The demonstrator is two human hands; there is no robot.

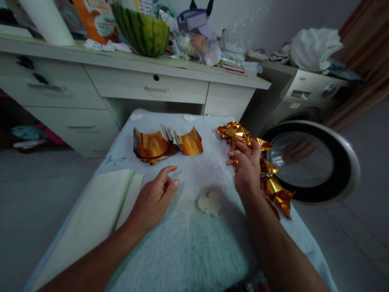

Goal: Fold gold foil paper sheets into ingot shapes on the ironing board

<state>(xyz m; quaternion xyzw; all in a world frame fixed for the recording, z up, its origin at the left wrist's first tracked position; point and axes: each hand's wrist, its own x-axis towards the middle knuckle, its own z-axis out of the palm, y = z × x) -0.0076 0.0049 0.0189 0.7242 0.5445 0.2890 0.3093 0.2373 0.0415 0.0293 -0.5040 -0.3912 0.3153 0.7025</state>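
My left hand is over the pale blue cloth with its fingers apart and nothing in it. Beyond it lie two stacks of curved gold foil sheets, a larger one and a smaller one, with whitish edges between them. On the right, my right hand is palm up with loosely spread fingers, beside a heap of crumpled gold foil pieces. More folded foil pieces trail along the cloth's right edge, partly behind my right wrist. No foil shows within the right fingers' grip.
White folded paper lies at the left of the covered table. Behind stands a white desk with a cut watermelon, an orange bag and plastic bags. A washing machine's round door hangs open at the right.
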